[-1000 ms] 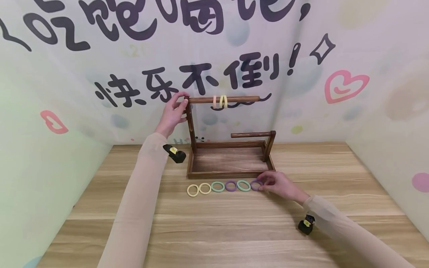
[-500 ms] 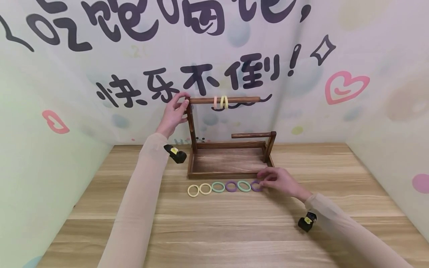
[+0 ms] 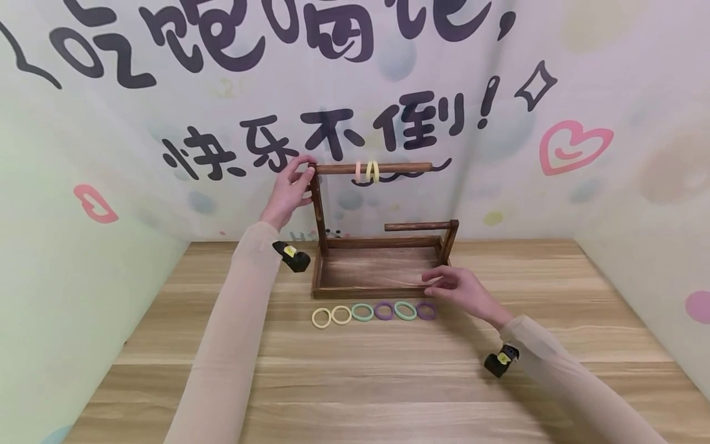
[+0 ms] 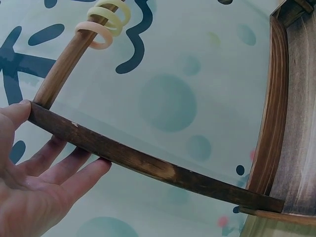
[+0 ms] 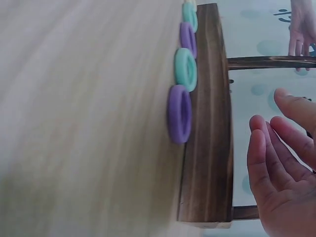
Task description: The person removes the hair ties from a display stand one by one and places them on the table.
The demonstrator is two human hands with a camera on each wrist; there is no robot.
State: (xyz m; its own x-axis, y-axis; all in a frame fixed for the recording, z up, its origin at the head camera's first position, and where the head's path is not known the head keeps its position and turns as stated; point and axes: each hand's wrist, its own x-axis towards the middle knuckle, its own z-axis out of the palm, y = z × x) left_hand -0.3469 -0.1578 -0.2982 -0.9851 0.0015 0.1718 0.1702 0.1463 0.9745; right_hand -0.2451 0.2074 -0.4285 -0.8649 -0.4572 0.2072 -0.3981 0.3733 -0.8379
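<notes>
My left hand (image 3: 287, 191) holds the top of the tall post (image 4: 143, 163) of a dark wooden rack, thumb at the corner and fingers along the other side. From that post runs the upper bar (image 3: 405, 167), carrying a peach ring (image 3: 357, 175) and two yellow rings (image 3: 376, 175). My right hand (image 3: 459, 290) hovers over the front right edge of the rack's tray (image 3: 366, 292), fingers loosely bent, holding nothing. Just in front of it lies a purple ring (image 5: 174, 116), the rightmost of a row on the table. A green ring (image 5: 179, 74) lies beside that one.
The row continues leftward along the tray's front with another purple ring, another green one and two yellow rings (image 3: 321, 327). A shorter bar (image 3: 416, 227) on a right-hand post points left above the tray. A printed cloth wall (image 3: 249, 203) stands close behind the rack.
My right hand has lifted off the rightmost purple ring and risen over the tray's front edge; the ring stays on the table. My left hand keeps its hold on the post.
</notes>
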